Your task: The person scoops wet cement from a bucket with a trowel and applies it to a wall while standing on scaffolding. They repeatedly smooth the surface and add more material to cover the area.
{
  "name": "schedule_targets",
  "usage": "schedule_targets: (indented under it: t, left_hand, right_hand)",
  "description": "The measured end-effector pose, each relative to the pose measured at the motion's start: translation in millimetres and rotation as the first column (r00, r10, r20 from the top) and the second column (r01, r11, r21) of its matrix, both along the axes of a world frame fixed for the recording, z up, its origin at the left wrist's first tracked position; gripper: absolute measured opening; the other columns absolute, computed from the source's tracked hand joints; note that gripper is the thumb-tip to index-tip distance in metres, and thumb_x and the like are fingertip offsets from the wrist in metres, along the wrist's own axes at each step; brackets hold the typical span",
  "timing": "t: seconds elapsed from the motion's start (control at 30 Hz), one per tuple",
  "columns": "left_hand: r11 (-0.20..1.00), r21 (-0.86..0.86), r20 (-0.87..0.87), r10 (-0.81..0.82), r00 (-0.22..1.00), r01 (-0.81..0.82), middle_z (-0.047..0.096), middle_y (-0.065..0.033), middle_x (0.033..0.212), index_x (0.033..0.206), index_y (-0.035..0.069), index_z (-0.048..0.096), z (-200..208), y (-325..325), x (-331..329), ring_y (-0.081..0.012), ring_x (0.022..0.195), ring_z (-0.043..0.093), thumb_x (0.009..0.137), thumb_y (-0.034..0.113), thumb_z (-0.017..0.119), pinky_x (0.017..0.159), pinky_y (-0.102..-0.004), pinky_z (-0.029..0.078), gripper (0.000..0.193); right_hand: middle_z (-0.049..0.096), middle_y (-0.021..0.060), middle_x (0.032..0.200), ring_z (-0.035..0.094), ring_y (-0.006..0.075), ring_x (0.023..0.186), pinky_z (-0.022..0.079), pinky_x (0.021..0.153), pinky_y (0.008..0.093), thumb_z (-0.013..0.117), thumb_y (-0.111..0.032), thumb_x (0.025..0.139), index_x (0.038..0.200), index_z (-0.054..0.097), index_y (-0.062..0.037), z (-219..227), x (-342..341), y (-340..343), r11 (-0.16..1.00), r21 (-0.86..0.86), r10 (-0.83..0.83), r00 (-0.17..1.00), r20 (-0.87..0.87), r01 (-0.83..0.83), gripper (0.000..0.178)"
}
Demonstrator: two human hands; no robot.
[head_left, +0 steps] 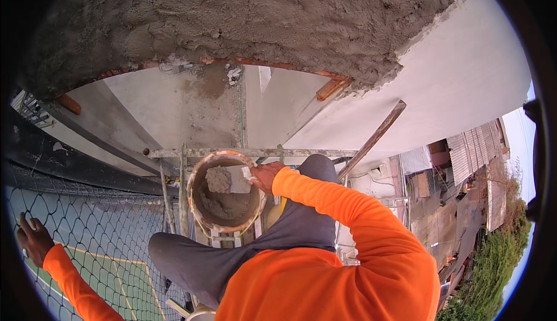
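Observation:
My right hand (267,176) is closed round the pale handle of a trowel (239,180). The trowel's flat blade is inside the mouth of a round, mortar-stained bucket (193,205), with a lump of wet grey mortar (219,179) on its far end. More mortar (223,206) lies in the bucket below the blade. Out to the far left, my left hand (36,241) grips black netting (87,222), its fingers hooked at the mesh. Above the bucket spreads a wall face coated with rough, wet mortar (261,19).
Scaffold bars, including a crosswise rail (307,152), stand beyond the bucket. A wooden prop (374,138) leans at the right, near a smooth pale wall (464,60). Beyond the netting lies a green court (110,274). Corrugated roofs (476,152) are far right.

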State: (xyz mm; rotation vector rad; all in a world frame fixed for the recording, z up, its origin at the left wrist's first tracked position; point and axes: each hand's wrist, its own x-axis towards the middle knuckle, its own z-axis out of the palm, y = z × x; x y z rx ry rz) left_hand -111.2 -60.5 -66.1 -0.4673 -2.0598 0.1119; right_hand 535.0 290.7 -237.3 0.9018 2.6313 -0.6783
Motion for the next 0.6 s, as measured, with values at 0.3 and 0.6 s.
schedule_targets:
  t: [0.3,0.6]
  left_hand:
    - [0.993,0.018,-0.096,-0.111,0.989,0.113,0.059,-0.0041,0.097,0.116,0.025,0.067,28.0,28.3,76.8,-0.0260,0.089,0.065,0.083,0.015,0.073,0.066,-0.0398,0.057,0.035]
    - [0.988,0.028,-0.131,-0.145,0.981,0.150,0.054,-0.0034,0.092,0.106,0.021,0.065,37.3,36.7,82.1,-0.0237,0.085,0.062,0.074,0.007,0.076,0.066,-0.0373,0.055,0.037]
  right_hand:
    - [0.071,0.0202,0.099,0.067,0.0431,0.096,0.049,0.085,0.0543,0.055,-0.042,0.100,0.109,0.061,-0.0042,99.5,-63.1,-0.7,0.994,0.059,0.094,0.995,0.020,-0.095,0.039]
    - [0.063,0.0090,0.078,0.063,0.0237,0.067,0.052,0.064,0.0362,0.056,-0.038,0.105,0.095,0.063,-0.0028,213.2,-162.1,18.3,0.652,-0.571,0.293,0.860,-0.417,-0.499,0.037]
